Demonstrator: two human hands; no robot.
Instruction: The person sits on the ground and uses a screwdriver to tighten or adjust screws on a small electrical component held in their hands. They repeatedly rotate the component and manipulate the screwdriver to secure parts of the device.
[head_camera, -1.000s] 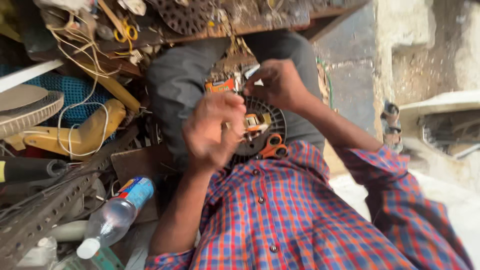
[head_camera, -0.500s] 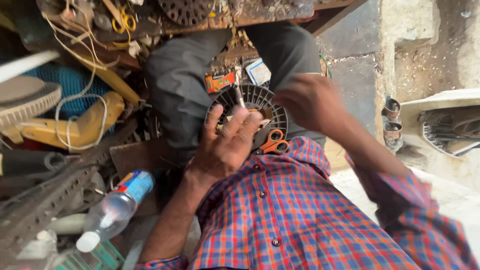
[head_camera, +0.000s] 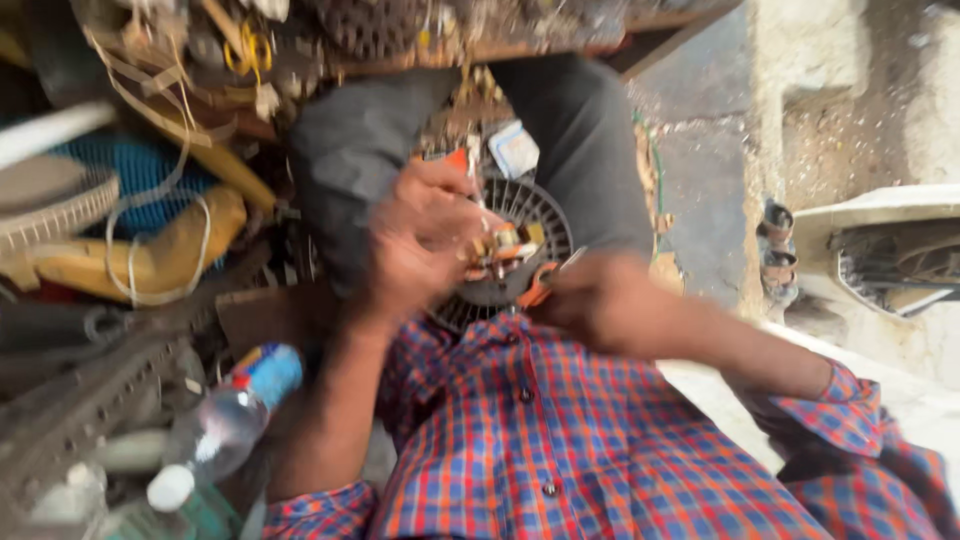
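Hands meet over a round, ribbed black motor housing (head_camera: 520, 215) that rests on the person's lap, between the dark trouser legs. Left hand (head_camera: 425, 235) hovers over its centre, fingers curled around a small orange and yellow wired part (head_camera: 505, 250). Right hand (head_camera: 600, 300) sits at the housing's near edge, fingers closed on orange-handled pliers (head_camera: 540, 285), though blur hides the exact grip. A clear plastic bottle (head_camera: 225, 415) with a blue label lies at the left, near a yellow hose (head_camera: 150, 260) among scrap.
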